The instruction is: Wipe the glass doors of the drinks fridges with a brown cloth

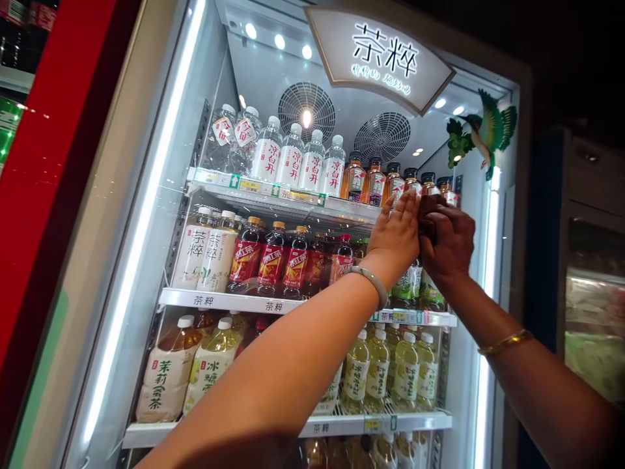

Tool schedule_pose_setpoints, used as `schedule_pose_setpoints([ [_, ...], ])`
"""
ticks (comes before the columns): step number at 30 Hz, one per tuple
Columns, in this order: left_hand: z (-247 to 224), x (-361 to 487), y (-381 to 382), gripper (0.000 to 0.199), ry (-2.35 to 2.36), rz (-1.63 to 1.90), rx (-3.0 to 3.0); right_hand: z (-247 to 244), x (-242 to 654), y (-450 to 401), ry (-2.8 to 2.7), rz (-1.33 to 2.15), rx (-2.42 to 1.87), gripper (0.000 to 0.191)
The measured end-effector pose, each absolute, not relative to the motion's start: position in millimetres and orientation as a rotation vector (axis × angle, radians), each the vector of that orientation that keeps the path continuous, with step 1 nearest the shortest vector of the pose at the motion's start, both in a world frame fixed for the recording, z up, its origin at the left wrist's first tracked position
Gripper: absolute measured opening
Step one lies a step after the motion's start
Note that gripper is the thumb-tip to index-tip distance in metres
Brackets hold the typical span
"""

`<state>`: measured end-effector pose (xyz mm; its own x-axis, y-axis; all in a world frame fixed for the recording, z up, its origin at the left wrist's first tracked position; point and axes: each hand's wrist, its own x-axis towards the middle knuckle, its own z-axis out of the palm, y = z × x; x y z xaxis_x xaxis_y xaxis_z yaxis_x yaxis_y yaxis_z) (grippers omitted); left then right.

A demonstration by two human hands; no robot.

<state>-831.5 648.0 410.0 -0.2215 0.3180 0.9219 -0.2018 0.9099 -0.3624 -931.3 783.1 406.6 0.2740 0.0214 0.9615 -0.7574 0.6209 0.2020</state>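
Well left of the left hand (394,228) and right hand (452,234): red panel (53,150), then the pale frame of the upright cooler (127,130), which stands in front of the hands. Low and left of them: large tea bottles (163,384); above these, white-labelled bottles (195,254). Nearer the left hand, about level with its wrist: red-labelled bottles (271,260). Up-left of it: clear water bottles (291,163). Amber bottles (355,179): same shelf, row running behind the fingertips. Pale yellow bottles (378,368): below both hands. Lit sign (383,62): above both. Left hand: raised toward the cooler's front, flat, fingers straight, no object seen in it; grey bangle (374,281) at wrist. Right hand: just beside it, fingers curled; cannot tell whether it grips anything. Bird ornament (492,140): above and right of it. Gold bracelet (505,343): below it, on the forearm.
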Motion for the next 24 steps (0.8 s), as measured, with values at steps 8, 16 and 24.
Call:
schedule_pose_setpoints([
  [8, 407, -831, 649, 0.065, -1.721, 0.504, -0.097, 415, -939, 790, -1.209, 0.694, 0.617, 0.033],
  [16, 407, -836, 650, 0.064, -1.676, 0.517, -0.077, 426, -940, 792, -1.205, 0.613, 0.700, 0.036],
  [24, 407, -839, 649, 0.062, -1.656, 0.530, -0.104, 411, -941, 795, -1.152, 0.602, 0.637, 0.029],
])
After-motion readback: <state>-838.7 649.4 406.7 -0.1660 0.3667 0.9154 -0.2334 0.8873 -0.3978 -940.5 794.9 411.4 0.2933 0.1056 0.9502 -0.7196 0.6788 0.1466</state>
